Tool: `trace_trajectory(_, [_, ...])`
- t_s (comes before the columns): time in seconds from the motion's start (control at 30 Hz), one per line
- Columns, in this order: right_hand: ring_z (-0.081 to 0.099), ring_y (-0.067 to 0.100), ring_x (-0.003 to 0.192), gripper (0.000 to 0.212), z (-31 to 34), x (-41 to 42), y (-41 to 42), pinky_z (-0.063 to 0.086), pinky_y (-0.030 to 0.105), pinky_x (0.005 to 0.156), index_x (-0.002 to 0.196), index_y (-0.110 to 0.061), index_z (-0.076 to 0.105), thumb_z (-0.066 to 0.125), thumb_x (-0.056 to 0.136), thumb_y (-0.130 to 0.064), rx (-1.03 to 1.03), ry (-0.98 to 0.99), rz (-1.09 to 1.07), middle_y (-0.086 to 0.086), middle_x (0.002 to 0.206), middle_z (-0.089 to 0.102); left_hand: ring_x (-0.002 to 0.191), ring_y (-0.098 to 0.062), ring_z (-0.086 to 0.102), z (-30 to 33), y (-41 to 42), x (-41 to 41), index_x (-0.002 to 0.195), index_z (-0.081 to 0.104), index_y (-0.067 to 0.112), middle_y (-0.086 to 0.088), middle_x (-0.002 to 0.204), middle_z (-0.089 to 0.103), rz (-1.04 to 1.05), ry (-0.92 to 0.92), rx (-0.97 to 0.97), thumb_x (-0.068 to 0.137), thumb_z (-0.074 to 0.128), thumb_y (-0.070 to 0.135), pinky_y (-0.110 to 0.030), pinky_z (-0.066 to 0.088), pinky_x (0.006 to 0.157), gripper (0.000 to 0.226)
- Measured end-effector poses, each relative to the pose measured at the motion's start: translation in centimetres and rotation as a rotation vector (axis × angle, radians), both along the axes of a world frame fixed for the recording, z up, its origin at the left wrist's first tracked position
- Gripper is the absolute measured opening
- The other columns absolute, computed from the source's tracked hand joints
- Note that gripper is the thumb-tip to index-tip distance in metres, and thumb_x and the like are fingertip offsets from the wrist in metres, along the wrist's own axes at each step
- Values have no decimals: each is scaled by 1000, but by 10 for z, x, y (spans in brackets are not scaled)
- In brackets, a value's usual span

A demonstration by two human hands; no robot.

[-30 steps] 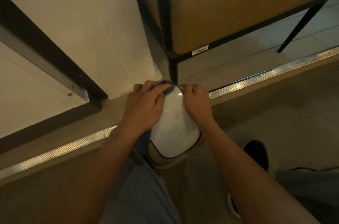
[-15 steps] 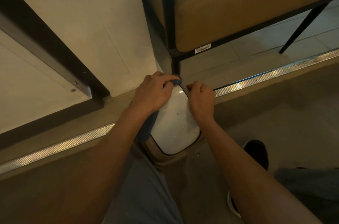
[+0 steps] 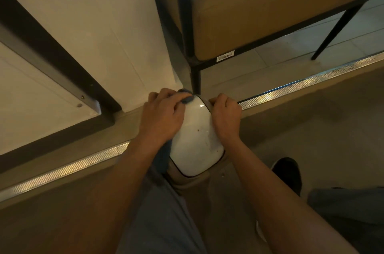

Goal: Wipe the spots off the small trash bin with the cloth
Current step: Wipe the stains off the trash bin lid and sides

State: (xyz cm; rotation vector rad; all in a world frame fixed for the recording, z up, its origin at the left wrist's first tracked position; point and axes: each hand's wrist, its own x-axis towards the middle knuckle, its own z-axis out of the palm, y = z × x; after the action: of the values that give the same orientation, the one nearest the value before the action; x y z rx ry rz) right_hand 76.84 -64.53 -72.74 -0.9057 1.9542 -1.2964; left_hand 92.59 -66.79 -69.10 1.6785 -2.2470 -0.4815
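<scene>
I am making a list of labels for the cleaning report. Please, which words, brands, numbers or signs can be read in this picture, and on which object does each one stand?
No text can be read here.
White sticker on the black frame of the tan seat: dark print, too small and blurred to read.
Small trash bin: no label visible on its white lid, only dark spots.

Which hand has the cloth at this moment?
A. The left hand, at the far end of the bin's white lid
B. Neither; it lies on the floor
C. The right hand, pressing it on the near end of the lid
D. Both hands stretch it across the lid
A: the blue cloth shows under the fingers of the left hand at the far end of the white lid, while the right hand grips the bin's side edge.
</scene>
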Motion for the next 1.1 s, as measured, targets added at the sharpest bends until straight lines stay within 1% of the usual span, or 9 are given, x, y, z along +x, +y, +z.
trace_trajectory(0.1, [57,-3,56,38,2,0,2,41,10,51,82,-5,74,42,100,-15,-24,-17,-1,-2,69,66,116,-26,42,4,-13,-23,134,58,41,-1,130,53,20,-8,73,102,37,29,-39,37,92,40])
trace_trajectory(0.3, [52,-8,52,36,3,1,4,38,9,48,84,1,71,42,101,-12,-41,-13,-9,2,68,62,116,-24,42,4,0,-22,130,59,44,3,129,53,-141,-29,-80,102,40,34,-43,39,96,35])
trace_trajectory(0.43, [57,7,55,36,2,4,4,45,25,51,80,-2,73,44,99,-14,-37,-20,-33,6,70,68,109,-22,43,9,-29,-36,120,66,46,1,121,58,1,9,131,101,37,34,-39,40,88,36])
trace_trajectory(0.5, [57,15,58,36,2,3,5,42,22,50,80,-1,71,44,99,-14,-36,-16,-30,6,70,67,109,-21,42,12,-27,-49,117,68,43,1,122,58,-56,-42,94,101,37,34,-40,41,89,36])
trace_trajectory(0.57, [48,10,55,34,3,1,6,35,17,47,76,-2,66,43,100,-12,-28,0,-28,2,64,57,112,-21,41,11,-13,-49,118,67,42,5,127,56,-175,-88,-12,101,40,34,-39,40,91,33])
trace_trajectory(0.67, [48,12,54,35,2,0,7,35,18,47,74,-3,65,43,100,-12,-23,-24,-30,5,64,58,110,-21,41,9,6,-26,122,66,42,6,128,56,-259,-18,-145,98,43,34,-36,38,90,34])
trace_trajectory(0.77, [62,23,69,37,1,1,8,48,29,59,83,-3,74,43,99,-16,-18,-57,-49,12,77,70,113,-24,41,9,-12,-17,124,65,43,3,128,54,-129,10,-42,99,42,31,-38,40,92,36])
trace_trajectory(0.87, [65,18,74,38,1,2,11,50,33,65,86,-9,76,41,98,-18,-22,-76,-39,6,80,71,116,-23,41,8,-27,-31,122,65,45,2,128,53,-28,-6,79,101,40,30,-39,39,95,36])
trace_trajectory(1.1, [57,13,64,36,0,0,11,43,20,54,79,-9,72,43,99,-14,-50,-79,-30,8,73,66,110,-24,40,4,16,-6,126,65,41,3,129,54,-297,-28,-191,95,34,36,-37,37,90,44])
